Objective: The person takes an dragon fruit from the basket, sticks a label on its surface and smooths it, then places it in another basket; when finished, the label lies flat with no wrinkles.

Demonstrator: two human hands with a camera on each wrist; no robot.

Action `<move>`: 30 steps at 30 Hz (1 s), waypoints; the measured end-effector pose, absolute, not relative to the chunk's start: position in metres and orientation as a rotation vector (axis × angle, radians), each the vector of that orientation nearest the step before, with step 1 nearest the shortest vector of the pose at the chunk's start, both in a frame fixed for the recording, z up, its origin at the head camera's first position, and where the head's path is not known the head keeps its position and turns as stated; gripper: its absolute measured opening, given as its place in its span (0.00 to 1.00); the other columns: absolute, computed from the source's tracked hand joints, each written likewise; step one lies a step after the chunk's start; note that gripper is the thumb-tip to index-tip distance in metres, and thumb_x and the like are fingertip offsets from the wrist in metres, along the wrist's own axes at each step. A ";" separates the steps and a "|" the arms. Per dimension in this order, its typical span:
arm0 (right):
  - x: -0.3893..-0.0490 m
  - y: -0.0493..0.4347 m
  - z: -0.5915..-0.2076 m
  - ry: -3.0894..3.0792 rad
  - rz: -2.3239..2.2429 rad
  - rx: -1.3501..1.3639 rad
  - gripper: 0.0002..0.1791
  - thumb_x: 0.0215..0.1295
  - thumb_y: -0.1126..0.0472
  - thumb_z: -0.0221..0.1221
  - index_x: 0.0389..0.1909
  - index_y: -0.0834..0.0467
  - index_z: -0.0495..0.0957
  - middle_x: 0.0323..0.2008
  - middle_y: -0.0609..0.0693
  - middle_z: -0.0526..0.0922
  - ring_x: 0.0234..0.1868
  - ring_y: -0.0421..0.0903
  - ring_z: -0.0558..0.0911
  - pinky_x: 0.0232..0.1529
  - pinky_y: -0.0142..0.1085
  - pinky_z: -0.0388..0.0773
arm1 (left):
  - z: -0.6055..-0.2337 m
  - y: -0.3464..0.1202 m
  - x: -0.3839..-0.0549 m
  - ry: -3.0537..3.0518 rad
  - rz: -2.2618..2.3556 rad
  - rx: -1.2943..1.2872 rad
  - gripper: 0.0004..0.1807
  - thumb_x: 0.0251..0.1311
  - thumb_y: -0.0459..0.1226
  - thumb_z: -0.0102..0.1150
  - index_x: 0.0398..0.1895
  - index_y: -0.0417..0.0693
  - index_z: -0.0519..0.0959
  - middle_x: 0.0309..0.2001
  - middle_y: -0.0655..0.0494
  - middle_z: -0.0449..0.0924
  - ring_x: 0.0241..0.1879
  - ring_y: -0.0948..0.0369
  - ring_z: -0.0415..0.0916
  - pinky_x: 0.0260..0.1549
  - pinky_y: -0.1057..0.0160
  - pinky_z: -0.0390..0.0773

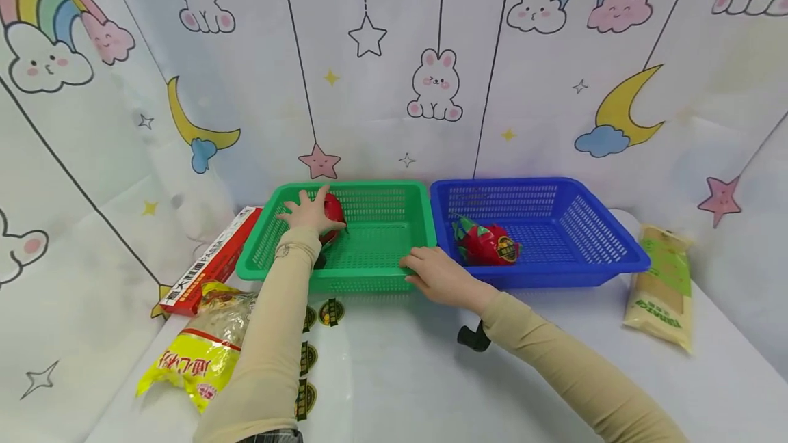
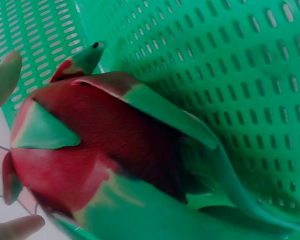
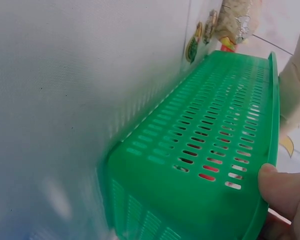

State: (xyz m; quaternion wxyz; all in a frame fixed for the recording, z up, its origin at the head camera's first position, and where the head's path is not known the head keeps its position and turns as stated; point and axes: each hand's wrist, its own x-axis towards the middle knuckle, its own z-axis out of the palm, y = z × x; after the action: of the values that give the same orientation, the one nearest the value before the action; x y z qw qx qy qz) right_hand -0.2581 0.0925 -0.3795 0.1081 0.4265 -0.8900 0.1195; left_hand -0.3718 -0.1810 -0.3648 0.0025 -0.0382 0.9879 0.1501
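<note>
In the head view my left hand (image 1: 306,216) reaches into the left end of a green plastic basket (image 1: 363,273), fingers spread over a red dragon fruit (image 1: 334,209). Up close in the left wrist view, this dragon fruit (image 2: 95,132) shows green-tipped scales and lies against the slotted basket wall, with fingertips (image 2: 25,227) near its end. At the basket's front right corner, my right hand (image 1: 446,275) grips the rim. The right wrist view shows the thumb (image 3: 282,190) on one side of that rim and other fingers curled under it.
A blue basket (image 1: 542,277) adjoins on the right, holding another dragon fruit (image 1: 489,245) with a round label. Left are a red pasta box (image 1: 212,262) and a yellow food bag (image 1: 206,347). Round stickers (image 1: 331,312) lie in front. A green-and-tan packet (image 1: 661,289) lies far right.
</note>
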 end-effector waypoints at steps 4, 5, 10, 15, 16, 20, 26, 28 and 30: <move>-0.258 0.091 -0.381 -2.631 0.346 1.253 0.12 0.62 0.61 0.58 0.46 0.58 0.76 0.37 0.48 0.77 0.40 0.44 0.77 0.43 0.40 0.73 | -0.370 -0.184 -0.373 3.011 0.515 -0.131 0.55 0.47 0.56 0.65 0.73 0.63 0.39 0.71 0.33 0.30 0.63 0.24 0.35 0.53 0.24 0.47; -0.258 0.091 -0.381 -2.631 0.339 1.252 0.12 0.62 0.61 0.57 0.46 0.58 0.76 0.37 0.48 0.77 0.40 0.44 0.77 0.44 0.40 0.73 | -0.370 -0.184 -0.373 2.990 0.531 -0.132 0.56 0.47 0.55 0.65 0.73 0.63 0.38 0.71 0.33 0.28 0.63 0.23 0.35 0.53 0.23 0.47; -0.258 0.092 -0.382 -2.628 0.322 1.244 0.11 0.63 0.61 0.57 0.46 0.57 0.76 0.37 0.48 0.77 0.41 0.44 0.77 0.45 0.40 0.73 | -0.371 -0.181 -0.372 2.917 0.614 -0.135 0.59 0.47 0.54 0.66 0.72 0.66 0.33 0.70 0.34 0.22 0.62 0.22 0.38 0.51 0.23 0.49; -0.259 0.092 -0.381 -2.622 0.311 1.246 0.12 0.62 0.61 0.58 0.46 0.57 0.76 0.37 0.48 0.77 0.40 0.44 0.77 0.44 0.40 0.73 | -0.372 -0.178 -0.372 2.897 0.646 -0.159 0.60 0.49 0.52 0.65 0.71 0.69 0.28 0.70 0.34 0.22 0.61 0.23 0.42 0.50 0.23 0.52; -0.259 0.093 -0.381 -2.619 0.307 1.250 0.12 0.62 0.61 0.58 0.46 0.57 0.76 0.37 0.48 0.77 0.40 0.44 0.77 0.44 0.40 0.73 | -0.373 -0.178 -0.373 2.897 0.638 -0.166 0.60 0.49 0.52 0.65 0.71 0.69 0.27 0.70 0.34 0.23 0.61 0.23 0.43 0.50 0.23 0.53; -0.259 0.093 -0.379 -2.619 0.305 1.253 0.12 0.62 0.60 0.58 0.46 0.57 0.76 0.37 0.48 0.77 0.41 0.44 0.77 0.44 0.40 0.72 | -0.373 -0.178 -0.377 2.909 0.630 -0.177 0.56 0.51 0.47 0.65 0.72 0.66 0.34 0.70 0.31 0.31 0.60 0.23 0.48 0.49 0.25 0.58; -0.260 0.093 -0.378 -2.630 0.305 1.253 0.12 0.63 0.60 0.57 0.47 0.57 0.76 0.38 0.48 0.77 0.41 0.44 0.77 0.45 0.40 0.72 | -0.369 -0.175 -0.377 2.923 0.621 -0.185 0.51 0.50 0.43 0.65 0.71 0.61 0.41 0.66 0.29 0.41 0.58 0.24 0.53 0.49 0.29 0.62; -0.260 0.093 -0.379 -2.634 0.301 1.250 0.12 0.63 0.60 0.57 0.47 0.57 0.76 0.38 0.48 0.77 0.42 0.44 0.77 0.46 0.40 0.72 | -0.368 -0.174 -0.376 2.924 0.616 -0.172 0.50 0.49 0.42 0.65 0.71 0.60 0.42 0.65 0.28 0.43 0.57 0.24 0.55 0.48 0.30 0.64; -0.260 0.093 -0.380 -2.632 0.304 1.248 0.12 0.63 0.60 0.57 0.47 0.57 0.76 0.38 0.48 0.77 0.42 0.44 0.77 0.46 0.40 0.72 | -0.368 -0.173 -0.375 2.926 0.596 -0.144 0.50 0.48 0.41 0.66 0.70 0.59 0.44 0.63 0.29 0.46 0.55 0.26 0.58 0.48 0.32 0.66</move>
State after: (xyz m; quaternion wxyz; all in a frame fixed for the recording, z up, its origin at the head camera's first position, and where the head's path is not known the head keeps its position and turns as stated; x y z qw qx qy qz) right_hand -0.2602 0.0932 -0.3800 0.1062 0.4237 -0.8936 0.1033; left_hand -0.3746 -0.1734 -0.3676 0.0760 -0.0481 0.9759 0.1988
